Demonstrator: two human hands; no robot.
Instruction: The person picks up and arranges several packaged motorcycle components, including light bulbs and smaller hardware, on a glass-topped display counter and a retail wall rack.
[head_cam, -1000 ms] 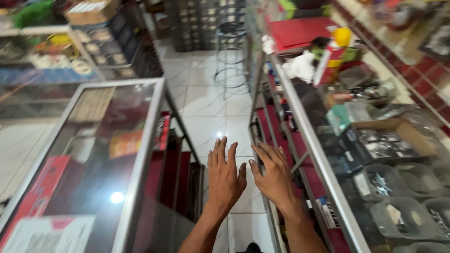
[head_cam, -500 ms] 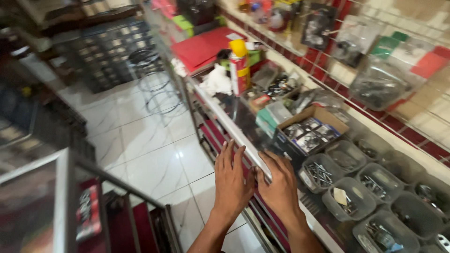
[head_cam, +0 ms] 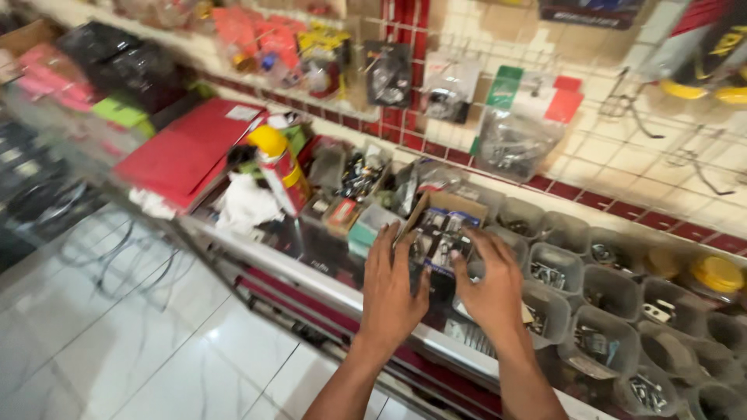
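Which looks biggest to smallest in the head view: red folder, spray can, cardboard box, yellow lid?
1. red folder
2. cardboard box, partly hidden by both hands, and spray can: too close to rank
3. yellow lid

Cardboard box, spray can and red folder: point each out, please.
cardboard box [head_cam: 440,233], head view, on the packets inside it, between the hands.
spray can [head_cam: 282,173], head view, on its red body below the yellow cap.
red folder [head_cam: 183,152], head view, on its flat cover.

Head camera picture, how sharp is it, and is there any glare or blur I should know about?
Head view: the left hand, right hand and cardboard box are fairly sharp; the left edge and top shelf smear with motion blur; a soft glare patch sits on the white floor tiles; wide-angle lens bends the counter edge.
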